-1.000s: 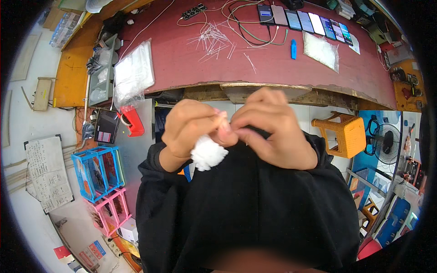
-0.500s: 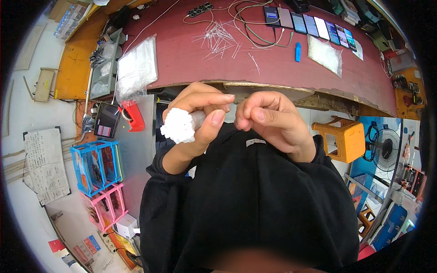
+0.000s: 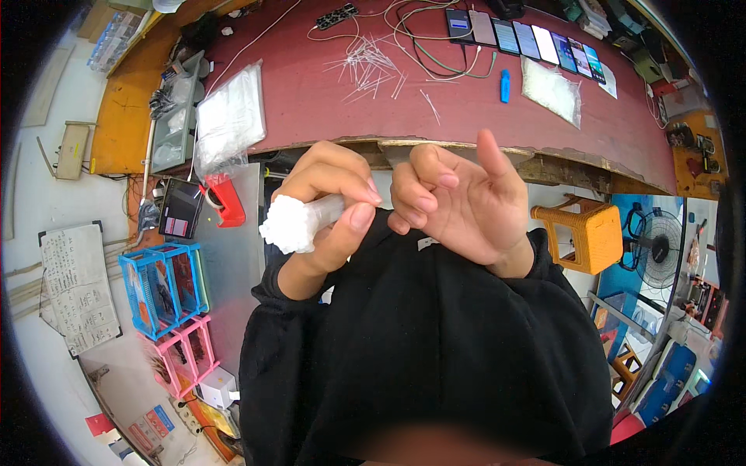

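Pinched between thumb and fingers of the left hand (image 3: 328, 203), a white, tuft-ended bundle with a translucent tubular body (image 3: 297, 222) sits left of the wide-thumbed right hand (image 3: 460, 203), nearer than the flat dark-red table (image 3: 311, 109).

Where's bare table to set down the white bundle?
The red table is bare between the plastic bags and scattered white strips, and on the near side of the blue marker. Crowded: the back, right of centre, with phones.
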`<state>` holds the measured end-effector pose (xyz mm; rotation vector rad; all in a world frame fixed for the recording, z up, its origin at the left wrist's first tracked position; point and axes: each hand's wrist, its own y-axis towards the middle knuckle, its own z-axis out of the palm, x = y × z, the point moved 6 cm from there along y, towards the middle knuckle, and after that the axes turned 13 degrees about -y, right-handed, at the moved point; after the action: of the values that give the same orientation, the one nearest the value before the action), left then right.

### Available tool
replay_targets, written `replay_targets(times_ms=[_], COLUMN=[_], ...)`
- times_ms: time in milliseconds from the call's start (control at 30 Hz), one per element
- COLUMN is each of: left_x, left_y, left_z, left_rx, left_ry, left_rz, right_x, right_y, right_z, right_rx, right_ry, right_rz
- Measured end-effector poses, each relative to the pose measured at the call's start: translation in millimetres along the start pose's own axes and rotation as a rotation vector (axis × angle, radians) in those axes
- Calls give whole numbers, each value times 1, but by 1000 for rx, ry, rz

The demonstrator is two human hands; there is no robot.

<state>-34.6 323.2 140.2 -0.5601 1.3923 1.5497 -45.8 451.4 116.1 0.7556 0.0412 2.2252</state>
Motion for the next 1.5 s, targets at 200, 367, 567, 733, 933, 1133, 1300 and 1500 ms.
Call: replay_targets(times_ms=[200, 367, 567, 733, 933, 1133, 1300, 1500], left_x=[4, 4, 6, 8, 12, 1, -6, -5], left_y=[0, 2, 2, 3, 4, 14, 16, 19], left_z=[1, 3, 4, -1, 3, 12, 20, 19], left_rx=[-44, -16, -21, 25, 62, 38, 158, 162], left_ry=[-11, 10, -81, -120, -176, 199, 293, 292], left_rz=[-21, 41, 65, 67, 54, 11, 21, -15], right_x=[2, 2, 2, 7, 11, 28, 33, 36], right_y=[2, 3, 5, 6, 5, -1, -4, -5], right_z=[4, 5, 5, 3, 3, -6, -11, -10], right_rx=[98, 118, 137, 188, 181, -166, -193, -225], right_ry=[41, 64, 109, 197, 140, -314, -440, -490], right_rz=[-29, -27, -27, -69, -153, -361, -399, -390])
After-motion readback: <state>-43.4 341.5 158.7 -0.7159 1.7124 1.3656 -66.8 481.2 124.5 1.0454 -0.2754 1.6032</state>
